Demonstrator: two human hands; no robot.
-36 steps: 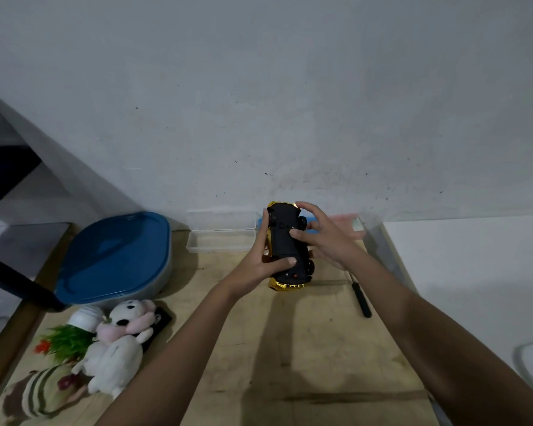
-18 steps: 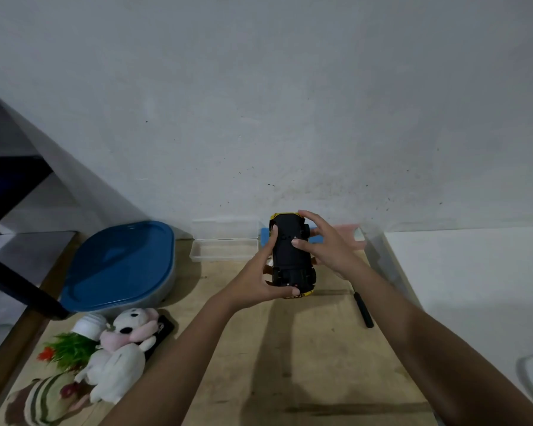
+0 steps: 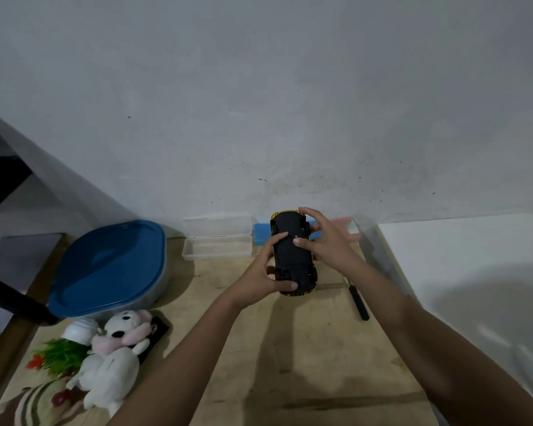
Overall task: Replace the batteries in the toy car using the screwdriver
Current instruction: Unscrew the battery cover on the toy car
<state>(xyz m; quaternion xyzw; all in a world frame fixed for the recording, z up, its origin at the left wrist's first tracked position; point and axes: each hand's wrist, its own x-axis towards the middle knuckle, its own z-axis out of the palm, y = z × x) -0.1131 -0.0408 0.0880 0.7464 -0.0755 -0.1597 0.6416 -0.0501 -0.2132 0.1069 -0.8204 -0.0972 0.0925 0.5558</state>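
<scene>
Both hands, left hand (image 3: 259, 278) and right hand (image 3: 323, 241), clasp upturned toy car (image 3: 293, 256); screwdriver (image 3: 358, 302) untouched at 4 o'clock; cover apparently still on, battery swap pending.

Dim, bluish light; soft arm shadows on table (image 3: 305, 379); wide-angle edge distortion.

Two bare forearms are showing in the head view, with no sleeves, watch, bracelet or rings visible on them. The left hand (image 3: 260, 273) and the right hand (image 3: 326, 241) are both ungloved, and the fingernails are looking short and plain. Nothing above the forearms is appearing in frame.
</scene>
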